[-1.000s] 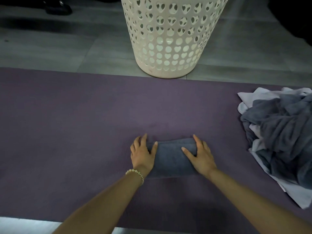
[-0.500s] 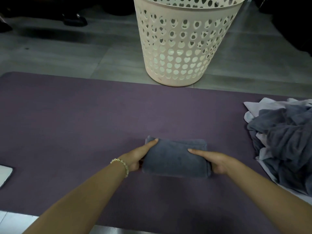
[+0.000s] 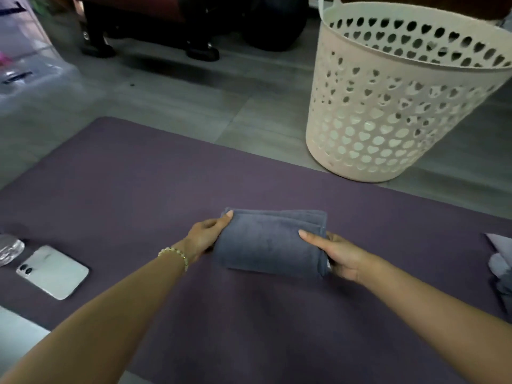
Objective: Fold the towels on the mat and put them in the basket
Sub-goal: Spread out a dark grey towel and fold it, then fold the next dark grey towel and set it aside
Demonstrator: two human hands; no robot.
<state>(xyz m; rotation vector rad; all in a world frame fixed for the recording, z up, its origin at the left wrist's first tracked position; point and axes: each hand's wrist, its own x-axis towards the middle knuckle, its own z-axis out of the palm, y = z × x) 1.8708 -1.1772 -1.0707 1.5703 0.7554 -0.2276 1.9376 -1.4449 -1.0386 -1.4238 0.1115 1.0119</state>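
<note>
A purple mat [image 3: 138, 176] covers the grey floor. One phone [image 3: 52, 271] lies left of the hands. The left hand [image 3: 206, 235] and right hand [image 3: 340, 256] each pinch an end of the one folded towel [image 3: 270, 241] between them, its long axis running left to right. One basket [image 3: 388, 106] stands beyond the right hand. The grip is as before, but the view has swung left, leaving only the pile's [image 3: 501, 261] edge.

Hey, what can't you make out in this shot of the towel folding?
Head view:
- Inside of the basket: its near wall and the right edge hide it.
- The towel pile: cut off by the right edge.
- Fingers of the left hand and right hand: hidden under the folded towel.
- The clear object beside the phone: cut off by the left edge.
</note>
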